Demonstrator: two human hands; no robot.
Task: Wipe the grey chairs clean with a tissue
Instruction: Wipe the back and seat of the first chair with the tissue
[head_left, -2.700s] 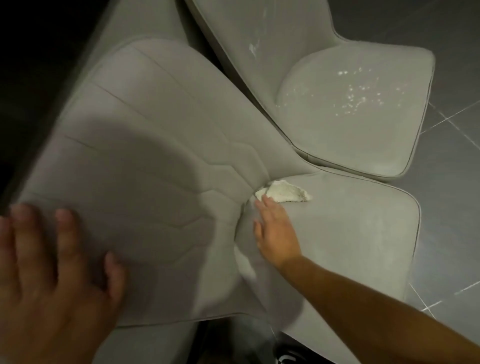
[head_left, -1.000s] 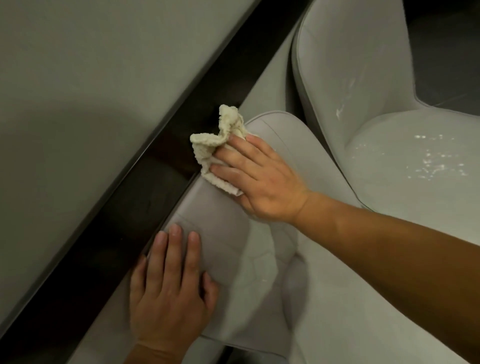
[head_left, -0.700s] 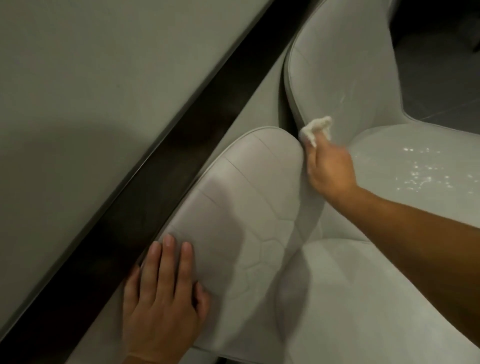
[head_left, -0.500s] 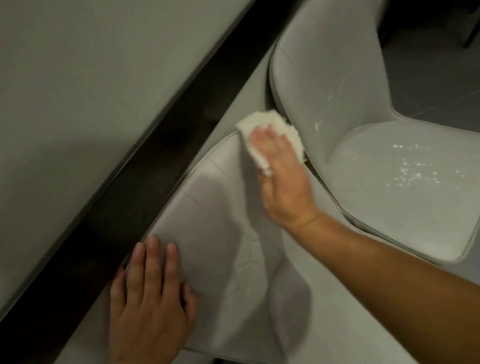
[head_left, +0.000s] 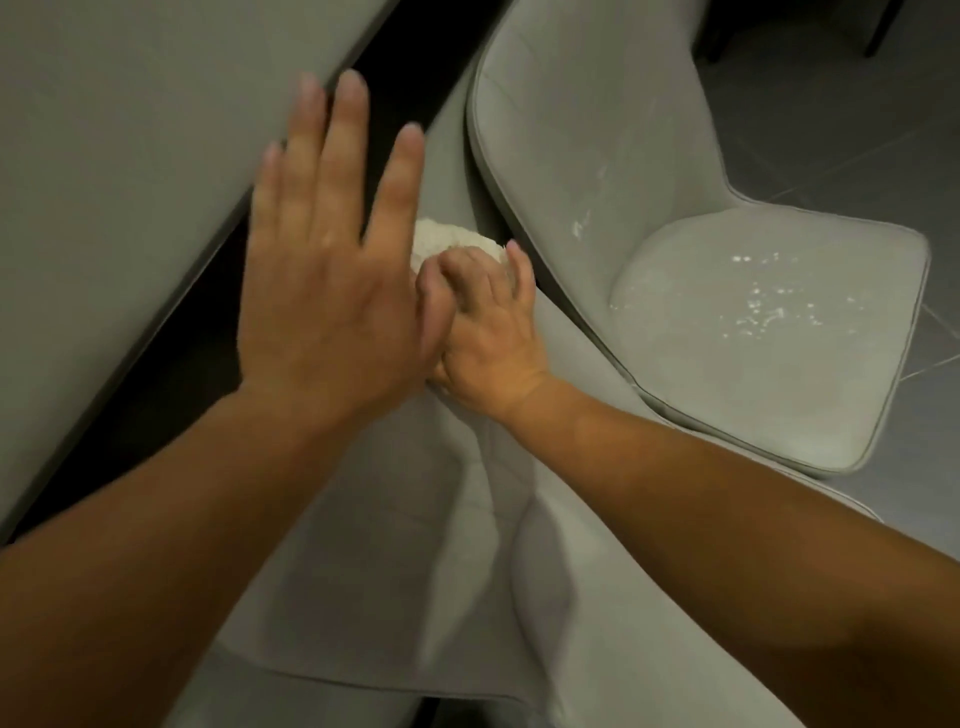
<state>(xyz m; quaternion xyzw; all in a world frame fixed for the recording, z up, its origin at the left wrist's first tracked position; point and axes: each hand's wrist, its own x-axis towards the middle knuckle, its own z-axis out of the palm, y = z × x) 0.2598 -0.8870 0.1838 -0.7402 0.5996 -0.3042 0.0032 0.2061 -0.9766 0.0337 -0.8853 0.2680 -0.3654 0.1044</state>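
Note:
Two grey upholstered chairs stand side by side. The near chair (head_left: 415, 571) fills the lower middle, its backrest facing me. My right hand (head_left: 485, 322) presses a crumpled white tissue (head_left: 452, 244) against the top of that backrest. My left hand (head_left: 327, 270) hovers above it, raised off the chair, fingers spread and holding nothing. It hides part of the tissue and backrest. The far chair (head_left: 727, 364) at the right has white specks and smears on its seat and backrest.
A grey table top (head_left: 130, 156) with a dark edge runs diagonally along the left, close to both chair backs. Dark grey floor tiles (head_left: 857, 130) show at the right, with dark furniture legs at the top right corner.
My left hand has lifted off the near chair's backrest and risen toward the camera, fingers spread. My right hand stays at the top of the backrest with the tissue.

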